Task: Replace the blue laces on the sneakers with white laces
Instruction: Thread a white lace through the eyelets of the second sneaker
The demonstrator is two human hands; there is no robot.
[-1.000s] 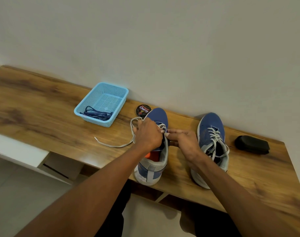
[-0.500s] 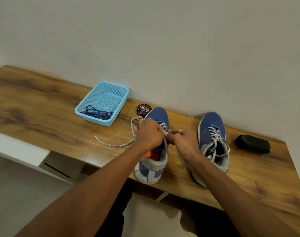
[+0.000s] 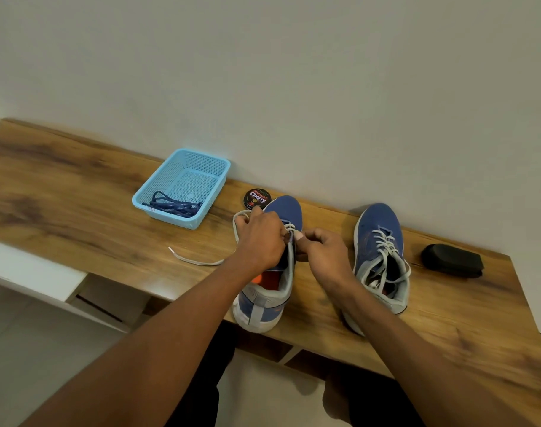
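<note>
Two blue sneakers stand on the wooden table, toes toward the wall. The left sneaker is partly laced with a white lace whose loose end trails left across the table. My left hand is curled over that shoe's eyelet area and grips the lace. From the right, my right hand pinches the shoe's eyelet edge or the lace there; which one is hidden. The right sneaker is fully laced in white. Blue laces lie in the light blue basket.
A round black shoe polish tin sits by the wall behind the left sneaker. A black brush-like block lies right of the right sneaker. The table's front edge runs under my forearms, and a white drawer unit sits lower left.
Both hands stay on the left sneaker with only slight finger shifts. The view has moved a little; the lace tail lies as before.
</note>
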